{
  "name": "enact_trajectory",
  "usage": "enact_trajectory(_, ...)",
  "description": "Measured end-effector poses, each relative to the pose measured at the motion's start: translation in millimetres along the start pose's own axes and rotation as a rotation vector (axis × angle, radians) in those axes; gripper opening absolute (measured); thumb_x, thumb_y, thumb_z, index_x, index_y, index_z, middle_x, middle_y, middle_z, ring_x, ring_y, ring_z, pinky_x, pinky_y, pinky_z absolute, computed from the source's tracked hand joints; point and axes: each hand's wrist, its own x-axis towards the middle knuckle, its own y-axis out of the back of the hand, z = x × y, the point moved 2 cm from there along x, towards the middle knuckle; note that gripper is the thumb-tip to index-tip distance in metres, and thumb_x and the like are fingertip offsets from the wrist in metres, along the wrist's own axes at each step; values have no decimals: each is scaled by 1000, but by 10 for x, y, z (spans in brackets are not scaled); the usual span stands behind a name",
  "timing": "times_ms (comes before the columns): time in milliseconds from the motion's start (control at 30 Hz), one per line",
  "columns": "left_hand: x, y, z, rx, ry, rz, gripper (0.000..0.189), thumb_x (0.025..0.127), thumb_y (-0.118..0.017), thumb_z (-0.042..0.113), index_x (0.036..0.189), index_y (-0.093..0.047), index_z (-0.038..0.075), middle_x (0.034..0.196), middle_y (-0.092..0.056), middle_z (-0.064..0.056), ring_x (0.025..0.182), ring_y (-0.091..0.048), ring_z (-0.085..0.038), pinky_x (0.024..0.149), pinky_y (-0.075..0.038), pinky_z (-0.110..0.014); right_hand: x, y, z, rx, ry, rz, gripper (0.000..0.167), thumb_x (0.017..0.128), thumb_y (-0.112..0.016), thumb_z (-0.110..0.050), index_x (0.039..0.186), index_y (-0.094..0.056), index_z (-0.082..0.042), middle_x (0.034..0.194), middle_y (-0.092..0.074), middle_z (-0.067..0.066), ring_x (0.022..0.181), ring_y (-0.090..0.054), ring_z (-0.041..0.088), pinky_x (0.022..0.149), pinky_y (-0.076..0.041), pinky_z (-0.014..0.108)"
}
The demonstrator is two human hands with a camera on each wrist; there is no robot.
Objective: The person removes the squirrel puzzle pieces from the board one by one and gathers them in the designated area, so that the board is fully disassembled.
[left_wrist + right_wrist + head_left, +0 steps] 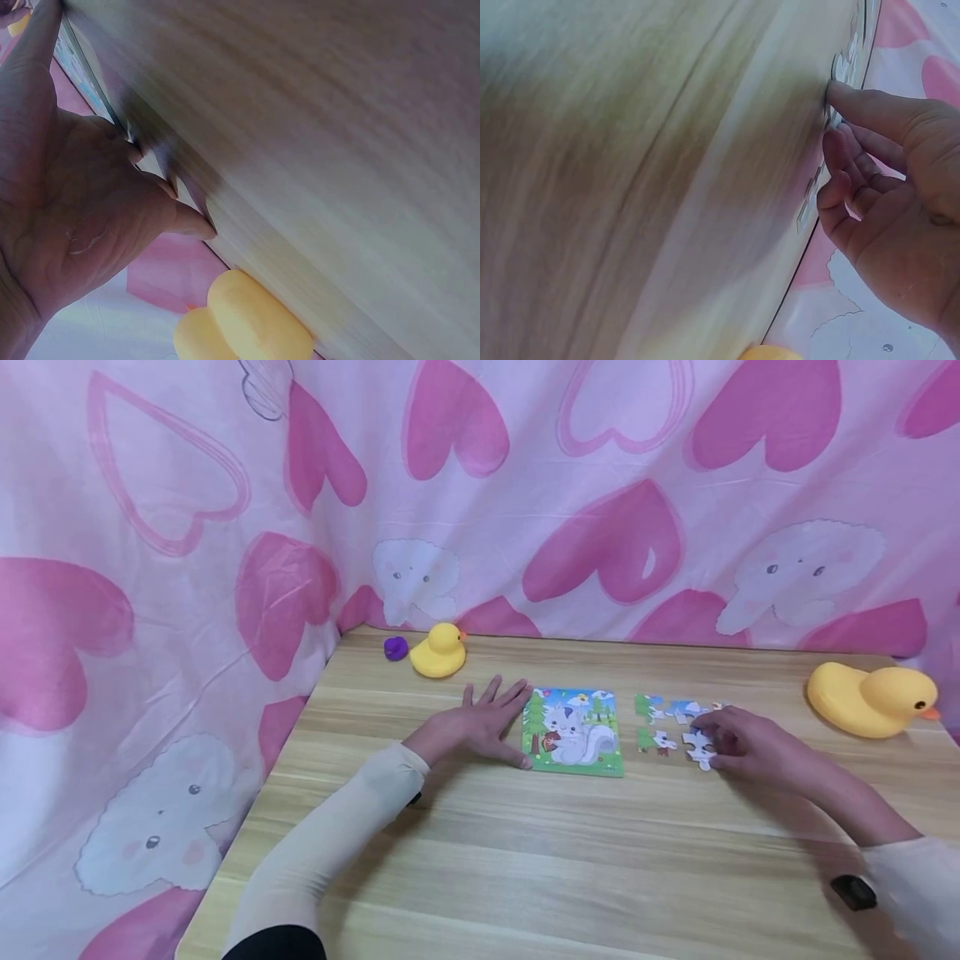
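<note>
A square picture puzzle (pixel 576 732) of a grey squirrel holding an acorn lies flat on the table. My left hand (pixel 491 724) rests along its left edge, fingers straight and spread, thumb at the lower corner. To the right of the picture, my right hand (pixel 742 743) pinches a mostly white jigsaw piece (pixel 700 748) between thumb and fingers, close over the wood. In the right wrist view the thumb and fingertips meet at the piece's edge. Other loose pieces lie just left of it, among them a green and blue piece (pixel 649 707) and a green and white piece (pixel 657 742).
A small purple duck (pixel 395 648) and a yellow duck (pixel 438 652) sit at the table's back left. A larger yellow duck (pixel 870 700) stands at the right. Behind the wooden table (pixel 525 860) hangs a pink curtain (pixel 517 510) with hearts.
</note>
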Motion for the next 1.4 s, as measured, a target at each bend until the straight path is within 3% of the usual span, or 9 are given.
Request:
enact_trajectory(300,6,37,-19,-9,0,5,129,84,-68,81,170,11,27,180,17,4,165,20,-38,126,12,-75,73,61,-11,11,-30,-67,53,85,-88,-9,133,-66,-2,100,-65,0,85,-59,8,71,-56,24)
enact_trajectory(433,4,33,-6,-18,-3,2,130,83,-69,81,171,11,27,180,17,4,165,21,-38,126,12,-76,103,112,-65,-4,-5,-58,48,85,-86,-6,129,-68,-1,102,-67,2,85,-61,8,71,-56,24)
enact_trajectory(800,-2,-8,-5,-19,-7,7,130,83,-68,82,171,10,26,180,17,3,165,21,-38,125,12,-76,411,3,-520,35,-16,-55,36,96,-77,-15,129,-70,-5,108,-66,7,86,-60,12,70,-53,25)
enact_trajectory(967,-19,-13,-13,-25,-6,8,129,83,-68,81,171,10,26,180,16,3,164,21,-39,125,13,-76,586,-79,-713,50,-11,-51,41,97,-76,-17,136,-69,-8,114,-68,7,88,-63,13,74,-56,27)
enact_trajectory(1167,-32,-10,-6,-15,-9,10,129,84,-68,81,171,10,26,180,15,2,165,19,-40,125,11,-76,740,-229,-887,66,34,-67,54,96,-79,-26,145,-64,-8,126,-68,11,97,-64,18,85,-58,39)
enact_trajectory(1400,-32,-5,7,-22,-3,2,129,84,-68,81,171,10,26,180,16,2,165,20,-39,126,12,-75,796,-372,-1039,-57,20,-126,61,94,-81,-31,150,-61,-20,134,-62,9,99,-61,19,84,-58,39)
